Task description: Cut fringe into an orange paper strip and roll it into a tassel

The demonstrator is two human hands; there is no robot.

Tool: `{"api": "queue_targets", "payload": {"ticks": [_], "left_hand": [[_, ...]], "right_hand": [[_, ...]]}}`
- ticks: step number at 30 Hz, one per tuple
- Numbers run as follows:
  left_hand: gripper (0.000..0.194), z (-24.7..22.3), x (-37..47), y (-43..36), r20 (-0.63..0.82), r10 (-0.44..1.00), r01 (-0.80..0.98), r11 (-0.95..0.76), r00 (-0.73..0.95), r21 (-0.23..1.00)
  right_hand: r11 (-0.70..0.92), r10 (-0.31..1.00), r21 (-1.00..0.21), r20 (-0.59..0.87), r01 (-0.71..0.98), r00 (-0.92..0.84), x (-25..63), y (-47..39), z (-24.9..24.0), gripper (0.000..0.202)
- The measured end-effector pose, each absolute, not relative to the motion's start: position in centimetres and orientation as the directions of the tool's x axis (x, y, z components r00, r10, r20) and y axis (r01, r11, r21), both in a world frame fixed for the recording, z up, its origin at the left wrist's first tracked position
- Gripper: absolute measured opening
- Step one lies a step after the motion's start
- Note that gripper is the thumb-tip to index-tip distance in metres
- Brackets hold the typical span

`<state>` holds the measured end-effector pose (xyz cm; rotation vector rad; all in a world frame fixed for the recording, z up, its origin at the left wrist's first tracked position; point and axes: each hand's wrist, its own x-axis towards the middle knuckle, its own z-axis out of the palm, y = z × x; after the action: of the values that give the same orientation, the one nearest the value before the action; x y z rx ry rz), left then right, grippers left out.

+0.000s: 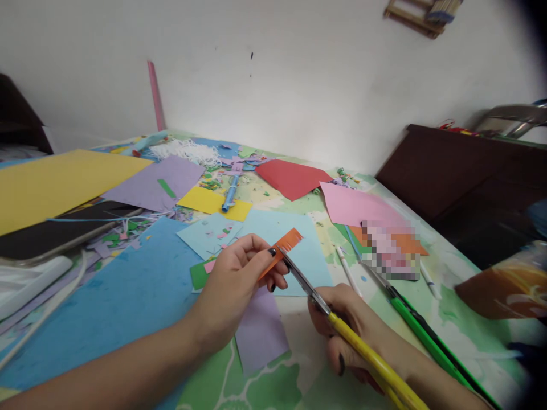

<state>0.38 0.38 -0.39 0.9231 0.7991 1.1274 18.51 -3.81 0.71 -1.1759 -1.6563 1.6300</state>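
Observation:
Between the thumb and fingers of my left hand (239, 285) is an orange paper strip (293, 238), its upper edge fringed with small cuts. My right hand (350, 330) grips a pair of scissors with yellow handles (367, 353). The blade tips meet the strip right beside my left thumb; whether the blades are parted there is hard to tell. Below both hands lie a light blue sheet (316, 267) and a purple piece of paper (262, 336). A small green piece (198, 277) is partly hidden behind my left hand.
Blue paper (141, 296), a phone (77, 228) and a white cable (47, 319) lie to the left. A green-handled cutter (427, 336) rests at the right, near pink paper (359, 202). Red paper (293, 177) and white shreds (186, 152) are at the back, before the wall.

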Motion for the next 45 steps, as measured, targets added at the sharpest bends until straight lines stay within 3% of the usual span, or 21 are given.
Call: {"api": "queue_targets", "payload": {"ticks": [25, 32, 45], "left_hand": [[0.012, -0.37, 0.46, 0.31, -0.090, 0.965, -0.366, 0.179, 0.246, 0.913], [0.012, -0.14, 0.43, 0.25, -0.092, 0.966, -0.382, 0.182, 0.244, 0.906], [0.012, -0.11, 0.51, 0.22, -0.092, 0.966, -0.384, 0.183, 0.242, 0.905]], "right_hand": [[-0.133, 0.854, -0.975, -0.204, 0.179, -0.479, 18.50, -3.78, 0.37, 0.050], [-0.179, 0.829, -0.979, -0.201, 0.093, -0.523, 18.51, -3.82, 0.15, 0.045], [-0.156, 0.834, -0.981, -0.195, 0.119, -0.516, 18.47, -3.65, 0.02, 0.046]]}}
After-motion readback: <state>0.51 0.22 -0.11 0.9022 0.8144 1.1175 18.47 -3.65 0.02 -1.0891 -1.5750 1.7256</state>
